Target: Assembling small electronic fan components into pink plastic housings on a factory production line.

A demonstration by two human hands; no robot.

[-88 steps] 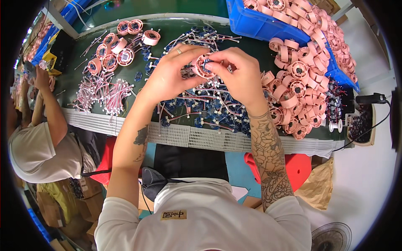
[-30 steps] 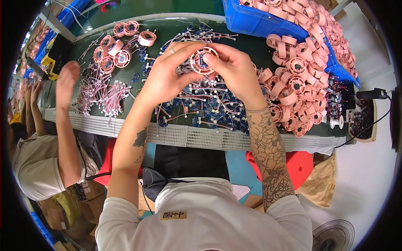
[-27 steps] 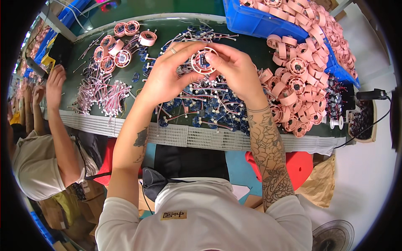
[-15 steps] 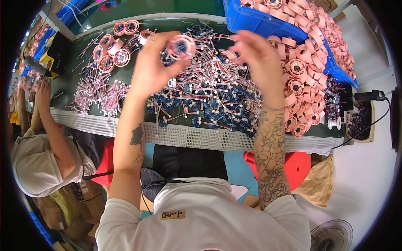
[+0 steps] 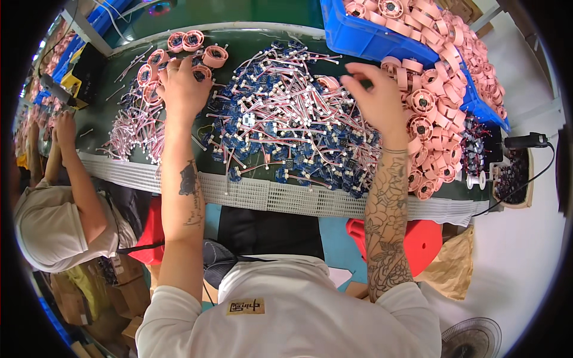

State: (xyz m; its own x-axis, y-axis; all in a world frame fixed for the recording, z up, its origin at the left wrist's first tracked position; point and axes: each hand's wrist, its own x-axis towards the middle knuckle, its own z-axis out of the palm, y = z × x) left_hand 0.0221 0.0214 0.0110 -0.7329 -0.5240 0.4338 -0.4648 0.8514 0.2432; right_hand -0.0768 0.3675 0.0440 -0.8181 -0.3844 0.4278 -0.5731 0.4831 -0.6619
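Note:
My left hand (image 5: pixel 184 94) reaches over the far left of the bench, fingers bent around a pink ring-shaped housing (image 5: pixel 202 73) with a dark part inside. Several like it lie about that hand, among them a pink housing (image 5: pixel 215 56) just beyond it and a pink housing (image 5: pixel 157 58) to its left. My right hand (image 5: pixel 379 98) hovers at the right side of the heap, thumb and fingers apart, with nothing visible between them. Left of its fingertips, a pink housing (image 5: pixel 327 83) rests among white-plugged cables (image 5: pixel 298 101) and small blue circuit boards (image 5: pixel 245 146).
Pink housings (image 5: pixel 422 128) are piled at the right, below a full blue crate (image 5: pixel 358 37). A smaller cable bunch (image 5: pixel 128 134) lies at left. White grid strips (image 5: pixel 298 200) line the front edge. A co-worker's hand (image 5: pixel 64 128) is at far left.
My left hand has moved left and down with the pink housing, to the group of housings. My right hand has shifted slightly right and down, still above the heap's right side.

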